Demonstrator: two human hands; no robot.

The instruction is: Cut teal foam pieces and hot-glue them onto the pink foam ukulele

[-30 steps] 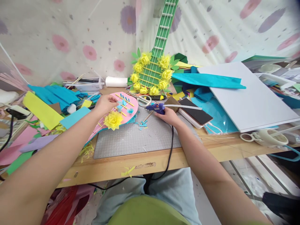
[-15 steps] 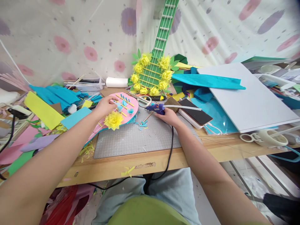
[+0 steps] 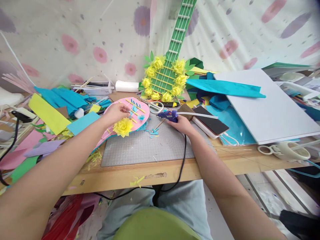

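A pink paper guitar [image 3: 140,124] with a blue edge lies tilted on the left of the grey cutting mat [image 3: 140,151]. It carries a big yellow paper flower [image 3: 123,127], yellow strips and small blue pieces. My left hand [image 3: 117,113] reaches over its body, fingertips closed at a small light-blue paper flower [image 3: 130,114], which they partly cover. In my right hand [image 3: 182,124] is a purple hot glue gun [image 3: 170,115], nozzle pointing left towards the guitar. A long white glue stick [image 3: 200,115] sticks out of its back.
Behind stands a green paper guitar [image 3: 162,80] ringed with yellow flowers. White-handled scissors [image 3: 156,107] lie beside the pink one. A phone [image 3: 211,119] and a white board [image 3: 265,106] are at right, coloured paper [image 3: 48,114] at left. The gun's black cord [image 3: 184,155] hangs over the table edge.
My left hand has shifted slightly right over the pink guitar and now covers more of the light-blue flower. The glue gun stays in about the same place; the view has shifted slightly.
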